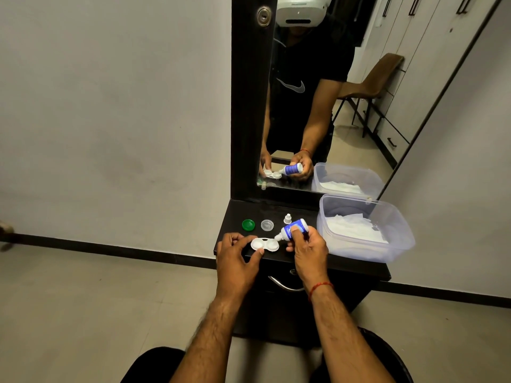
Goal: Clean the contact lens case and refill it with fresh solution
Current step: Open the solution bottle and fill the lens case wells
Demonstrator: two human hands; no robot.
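A white two-well contact lens case [265, 244] lies uncapped on the dark dresser top [235, 217]. My left hand [235, 258] pinches its left well between thumb and fingers. My right hand [308, 248] grips a small blue-and-white solution bottle [293, 229], tipped down to the left so its nozzle sits over the right well. Behind the case lie a green cap [248, 224], a clear cap [267, 225] and the bottle's small white cap [287, 218].
A clear plastic tub [398, 225] holding white tissues stands at the right of the dresser top. A mirror [359, 106] rises behind it. A metal drawer handle [282, 284] sits below the top's front edge. A pale wall is on the left.
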